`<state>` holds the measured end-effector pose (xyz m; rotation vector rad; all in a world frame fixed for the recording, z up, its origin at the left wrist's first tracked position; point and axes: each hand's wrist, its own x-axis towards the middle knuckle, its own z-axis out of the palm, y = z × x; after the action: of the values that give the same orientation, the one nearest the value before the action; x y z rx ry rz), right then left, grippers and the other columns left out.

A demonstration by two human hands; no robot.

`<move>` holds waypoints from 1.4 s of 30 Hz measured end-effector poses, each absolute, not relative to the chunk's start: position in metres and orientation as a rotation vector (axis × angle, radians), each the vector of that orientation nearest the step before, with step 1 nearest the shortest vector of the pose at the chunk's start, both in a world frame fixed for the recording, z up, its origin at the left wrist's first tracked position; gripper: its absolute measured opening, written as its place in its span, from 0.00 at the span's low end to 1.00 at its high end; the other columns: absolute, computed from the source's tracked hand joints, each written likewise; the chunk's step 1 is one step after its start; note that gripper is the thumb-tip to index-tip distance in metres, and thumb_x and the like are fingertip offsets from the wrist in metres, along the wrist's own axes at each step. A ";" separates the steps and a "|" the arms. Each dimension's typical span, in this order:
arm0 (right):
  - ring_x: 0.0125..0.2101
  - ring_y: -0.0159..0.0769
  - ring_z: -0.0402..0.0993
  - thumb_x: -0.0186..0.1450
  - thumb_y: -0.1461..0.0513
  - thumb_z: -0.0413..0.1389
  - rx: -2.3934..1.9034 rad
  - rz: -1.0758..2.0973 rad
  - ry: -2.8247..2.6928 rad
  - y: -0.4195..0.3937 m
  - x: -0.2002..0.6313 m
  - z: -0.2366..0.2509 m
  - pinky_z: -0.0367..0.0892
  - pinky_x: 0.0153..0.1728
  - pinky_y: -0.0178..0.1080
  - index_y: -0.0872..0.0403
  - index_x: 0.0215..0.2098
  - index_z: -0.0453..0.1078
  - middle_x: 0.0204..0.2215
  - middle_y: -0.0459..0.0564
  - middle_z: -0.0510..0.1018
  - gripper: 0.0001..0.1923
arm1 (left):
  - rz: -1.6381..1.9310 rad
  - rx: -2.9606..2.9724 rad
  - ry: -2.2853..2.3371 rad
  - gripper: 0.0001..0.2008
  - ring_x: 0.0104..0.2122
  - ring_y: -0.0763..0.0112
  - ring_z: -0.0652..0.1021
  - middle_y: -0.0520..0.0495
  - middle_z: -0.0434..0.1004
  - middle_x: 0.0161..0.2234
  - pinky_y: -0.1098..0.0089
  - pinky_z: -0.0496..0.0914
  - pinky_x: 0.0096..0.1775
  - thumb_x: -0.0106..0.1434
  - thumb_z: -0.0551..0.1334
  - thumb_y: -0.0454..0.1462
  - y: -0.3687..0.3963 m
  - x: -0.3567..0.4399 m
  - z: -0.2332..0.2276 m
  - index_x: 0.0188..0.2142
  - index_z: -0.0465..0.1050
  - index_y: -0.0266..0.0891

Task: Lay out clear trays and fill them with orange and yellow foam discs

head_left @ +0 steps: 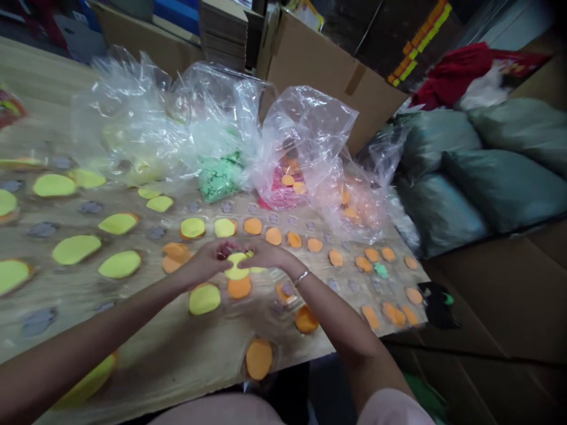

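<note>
Both hands, left (208, 262) and right (266, 255), meet mid-surface (186, 354), pinching a yellow disc (237, 267) between fingertips, just above an orange disc (239, 287). Risk: forearms hang low over the loose rows, so a sweep would likely scatter them. Count: four clear bags (305, 153), roughly fifteen yellow and twenty-plus orange discs; blur blocks an exact tally.

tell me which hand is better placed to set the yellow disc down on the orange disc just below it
Probably the right hand: its fingers lie over the yellow disc, directly above the orange disc. The left hand only meets the yellow disc's left edge.
</note>
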<state>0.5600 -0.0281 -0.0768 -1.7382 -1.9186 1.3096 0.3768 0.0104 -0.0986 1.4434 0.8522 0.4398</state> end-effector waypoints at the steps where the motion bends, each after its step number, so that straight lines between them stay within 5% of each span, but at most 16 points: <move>1: 0.23 0.28 0.62 0.57 0.61 0.64 -1.782 1.267 -2.036 -0.036 0.561 -0.079 0.56 0.26 0.31 0.55 0.27 0.73 0.19 0.38 0.66 0.06 | 0.382 1.546 0.820 0.14 0.26 0.71 0.71 0.54 0.69 0.26 0.71 0.64 0.30 0.47 0.62 0.33 0.001 0.379 -0.105 0.37 0.69 0.37; 7: 0.28 0.31 0.69 0.60 0.62 0.62 -1.892 1.060 -2.061 -0.057 0.573 -0.086 0.59 0.31 0.32 0.55 0.33 0.76 0.26 0.44 0.75 0.04 | 0.202 2.177 0.858 0.20 0.35 0.64 0.76 0.47 0.75 0.33 0.67 0.65 0.36 0.56 0.54 0.26 -0.031 0.383 -0.127 0.47 0.67 0.37; 14: 0.31 0.30 0.68 0.59 0.66 0.55 -1.733 1.149 -1.471 -0.067 0.594 -0.076 0.62 0.33 0.31 0.56 0.43 0.73 0.32 0.43 0.75 0.14 | 0.204 2.305 0.881 0.14 0.48 0.55 0.75 0.36 0.75 0.45 0.57 0.67 0.50 0.62 0.52 0.29 -0.043 0.379 -0.116 0.44 0.72 0.36; 19: 0.41 0.33 0.72 0.61 0.69 0.49 -1.440 1.225 -1.371 -0.096 0.566 -0.070 0.68 0.41 0.34 0.54 0.58 0.64 0.45 0.48 0.76 0.26 | 0.518 1.464 0.806 0.30 0.53 0.55 0.74 0.38 0.68 0.58 0.53 0.71 0.52 0.58 0.61 0.41 -0.057 0.382 -0.096 0.59 0.60 0.41; 25: 0.59 0.45 0.60 0.67 0.66 0.51 -1.549 0.370 -1.906 -0.127 0.537 -0.063 0.60 0.58 0.50 0.54 0.57 0.67 0.57 0.59 0.67 0.20 | 0.489 0.736 0.688 0.13 0.50 0.60 0.77 0.43 0.77 0.50 0.56 0.73 0.52 0.61 0.55 0.36 -0.069 0.381 -0.083 0.45 0.69 0.39; 29: 0.58 0.48 0.60 0.70 0.64 0.50 -1.658 0.192 -2.009 -0.146 0.532 -0.063 0.59 0.58 0.53 0.55 0.47 0.71 0.57 0.62 0.67 0.11 | 0.471 0.648 0.758 0.17 0.46 0.63 0.78 0.42 0.77 0.48 0.59 0.73 0.51 0.69 0.49 0.47 -0.082 0.380 -0.081 0.44 0.69 0.39; 34: 0.46 0.37 0.72 0.69 0.59 0.50 -1.410 0.627 -1.595 -0.188 0.523 -0.068 0.67 0.49 0.42 0.52 0.41 0.66 0.44 0.52 0.75 0.06 | 0.368 0.732 0.852 0.12 0.39 0.66 0.78 0.43 0.77 0.43 0.64 0.73 0.44 0.63 0.57 0.44 -0.104 0.376 -0.093 0.40 0.69 0.39; 38: 0.33 0.33 0.72 0.62 0.52 0.57 -1.366 0.896 -0.798 -0.234 0.540 -0.076 0.70 0.34 0.35 0.50 0.44 0.63 0.37 0.47 0.74 0.16 | 0.194 1.167 0.764 0.14 0.33 0.67 0.76 0.48 0.78 0.36 0.70 0.69 0.33 0.55 0.64 0.43 -0.129 0.367 -0.102 0.39 0.73 0.39; 42: 0.30 0.33 0.71 0.54 0.53 0.62 -1.410 0.950 -0.415 -0.276 0.582 -0.094 0.68 0.31 0.34 0.52 0.41 0.65 0.35 0.48 0.75 0.21 | -0.015 1.726 0.603 0.11 0.35 0.62 0.77 0.49 0.79 0.33 0.66 0.69 0.39 0.56 0.60 0.37 -0.151 0.370 -0.108 0.38 0.77 0.39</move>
<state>0.5823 -0.2764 -0.0936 -1.4102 -0.4148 0.9500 0.3704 -0.1514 -0.1081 1.7263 0.6034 -0.0149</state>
